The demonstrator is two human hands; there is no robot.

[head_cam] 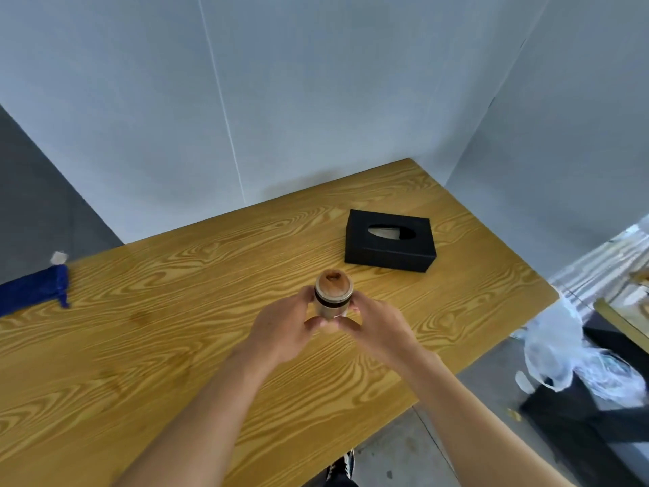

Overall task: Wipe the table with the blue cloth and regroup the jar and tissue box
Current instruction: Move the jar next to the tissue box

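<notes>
both hands cup the jar near the middle of the wooden table, a little toward its right end. the left hand wraps the jar's left side and the right hand its right side, fingers curled round the body and thumbs nearly meeting on the near side below the dark band. the jar stands upright, long axis vertical, wooden lid up; whether its base rests on the surface or is just lifted off it i cannot tell.

the black tissue box lies beyond and to the right of the jar, near the far right corner, apart from it with bare wood between. its long side runs roughly along the table's far edge, opening up. to regroup the two, the jar likely has to travel away from the body and rightward toward the box's near left corner; neither hand is clearly nearer, though the right is on the box's side. nothing stands in that path.

the blue cloth lies at the table's left edge, well apart from both hands.
</notes>
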